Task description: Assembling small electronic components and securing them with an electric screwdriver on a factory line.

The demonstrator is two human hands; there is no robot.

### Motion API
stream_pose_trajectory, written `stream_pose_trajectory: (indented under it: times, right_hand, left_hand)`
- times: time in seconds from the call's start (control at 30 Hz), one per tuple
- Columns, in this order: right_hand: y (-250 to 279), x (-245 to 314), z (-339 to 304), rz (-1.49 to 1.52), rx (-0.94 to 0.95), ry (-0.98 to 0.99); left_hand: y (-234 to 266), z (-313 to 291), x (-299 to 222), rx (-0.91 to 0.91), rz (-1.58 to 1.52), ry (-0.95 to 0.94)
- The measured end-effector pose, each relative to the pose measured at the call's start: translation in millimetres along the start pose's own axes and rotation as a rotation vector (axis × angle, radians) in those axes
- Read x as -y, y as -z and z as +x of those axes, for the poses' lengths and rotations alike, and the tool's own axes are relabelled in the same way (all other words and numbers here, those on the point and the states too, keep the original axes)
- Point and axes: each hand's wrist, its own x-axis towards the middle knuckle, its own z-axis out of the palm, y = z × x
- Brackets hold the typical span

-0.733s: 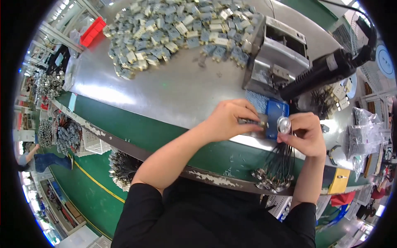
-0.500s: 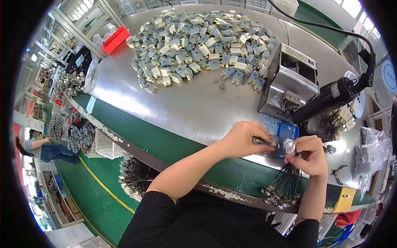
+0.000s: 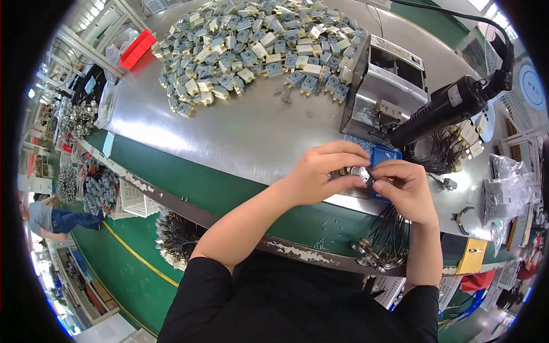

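Note:
Close together over the near edge of the metal bench, both my hands work on one small round silver metal part (image 3: 359,173). My left hand (image 3: 326,172) is closed, thumb below and fingers above, gripping that part. The fingers of my right hand (image 3: 406,188) are pinched beside it; whatever lies between their tips is too small to make out. Just behind the hands sits a blue tray (image 3: 394,153), partly covered by them. Below the right hand hangs a bundle of black wires with silver round ends (image 3: 377,257).
A large heap of grey and cream blocks (image 3: 257,51) covers the far bench. A metal box-shaped machine (image 3: 386,86) and a black power screwdriver (image 3: 440,111) stand behind my hands. Pliers (image 3: 461,220) and a clear plastic bag (image 3: 509,188) lie right. Loose screws (image 3: 323,234) dot the green edge.
My right hand has brought the silver part leftward to my left hand, which now grips it. The head view has shifted slightly, and a person at far left has moved.

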Motion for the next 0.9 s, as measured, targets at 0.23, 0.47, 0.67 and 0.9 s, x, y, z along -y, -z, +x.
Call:
stream_pose_trajectory:
  times: [0.23,0.47,0.67,0.9]
  right_hand:
    - [-11,7,-2,-0.194,-0.129,0.049]
    - [-13,3,5,-0.374,-0.206,0.019]
    - [-12,-6,1,-0.513,-0.1,0.097]
    - [-18,-7,-3,-0.581,-0.127,0.153]
  left_hand:
    - [1,6,1,0.023,0.22,-0.191]
    - [-13,-2,5,0.037,0.263,0.002]
    - [-17,-7,16,0.082,0.182,0.044]
    - [-12,1,12,0.131,0.124,0.122]
